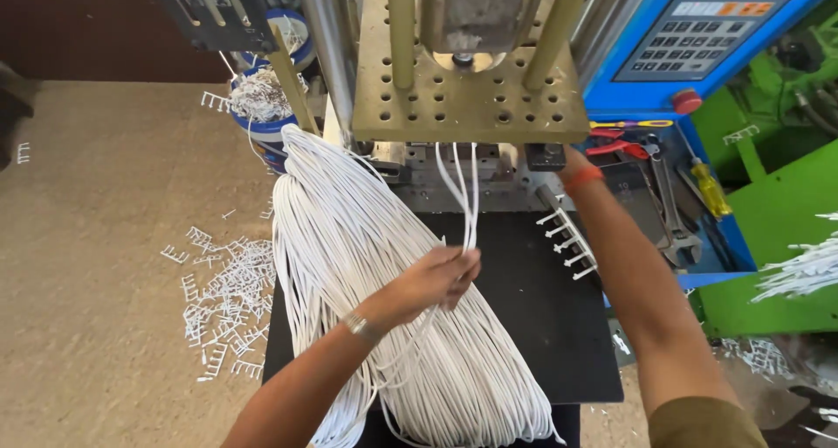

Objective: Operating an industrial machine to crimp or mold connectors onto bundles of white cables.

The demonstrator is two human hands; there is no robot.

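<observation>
My left hand (pixel 432 282) is closed on several white cables (pixel 465 186) that run up from my fingers into the mould under the perforated metal plate (pixel 471 103). Below my hand a thick bundle of white cables (pixel 349 256) lies across the black table (pixel 541 317). My right arm reaches forward to the right of the mould; an orange band sits on its wrist, and my right hand (pixel 567 161) is mostly hidden under the plate's right edge, so what it touches cannot be made out.
A white plastic comb-shaped piece (pixel 569 241) lies on the table near my right arm. Many such pieces (pixel 223 304) litter the floor at left. Pliers, a wrench (pixel 672 212) and a screwdriver rest on the blue machine ledge. A blue bucket (pixel 262 116) stands behind the bundle.
</observation>
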